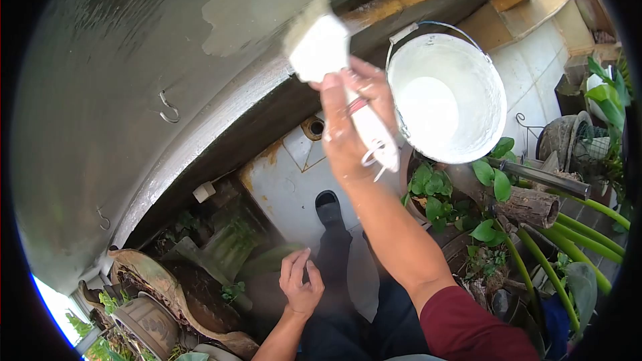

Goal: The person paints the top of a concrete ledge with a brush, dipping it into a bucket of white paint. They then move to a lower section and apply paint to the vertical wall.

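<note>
Dark-streaked grey wall ahead. My right fingers clasp a flat, white-handled paintbrush; my left fingers curl loosely, empty.

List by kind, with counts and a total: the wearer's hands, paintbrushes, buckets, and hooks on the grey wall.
Hands: 2 (left hand, right hand)
Paintbrush: 1, held in the right hand
Bucket: 1, white inside
Hooks: 2, on the grey wall
Total: 6
</note>
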Available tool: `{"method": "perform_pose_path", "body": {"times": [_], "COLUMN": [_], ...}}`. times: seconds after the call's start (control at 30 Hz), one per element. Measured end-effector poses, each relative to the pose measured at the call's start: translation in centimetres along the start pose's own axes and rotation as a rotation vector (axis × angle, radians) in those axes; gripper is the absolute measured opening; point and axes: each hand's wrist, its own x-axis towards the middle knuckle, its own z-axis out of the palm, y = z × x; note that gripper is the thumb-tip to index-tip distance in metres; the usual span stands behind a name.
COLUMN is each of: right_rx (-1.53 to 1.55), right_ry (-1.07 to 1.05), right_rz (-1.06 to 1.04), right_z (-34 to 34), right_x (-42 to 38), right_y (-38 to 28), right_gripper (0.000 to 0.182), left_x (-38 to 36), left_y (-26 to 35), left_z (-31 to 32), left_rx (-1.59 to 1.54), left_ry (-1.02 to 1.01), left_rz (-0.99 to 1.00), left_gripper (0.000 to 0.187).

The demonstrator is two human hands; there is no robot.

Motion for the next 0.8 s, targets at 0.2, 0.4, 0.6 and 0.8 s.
{"method": "perform_pose_path", "body": {"times": [0.2, 0.4, 0.6, 0.8], "right_rx": [0.285, 0.623, 0.774, 0.519], "right_ry": [0.03, 0.58, 0.539, 0.149], "right_rz": [0.318, 0.433, 0.502, 0.725], "right_z": [0.3, -3.1, 0.6, 3.8], "right_x": [-6.6, 2.7, 1.7, -6.4], "right_y": [-0.4, 3.5, 2.6, -0.3], "right_gripper": [0.024, 0.028, 0.028, 0.019], "left_x": [-4.3, -8.9, -11.6, -11.2], "left_y": [-1.2, -3.4, -5.0, -5.7], "left_z": [1.1, 1.8, 2.1, 3.1], "left_rx": [0.028, 0.168, 0.268, 0.232], "left_ry": [-0.336, -0.6, -0.657, -0.686], "left_rz": [-0.196, -0.255, -0.201, 0.002], "left_gripper": [0.033, 0.039, 0.039, 0.034]}}
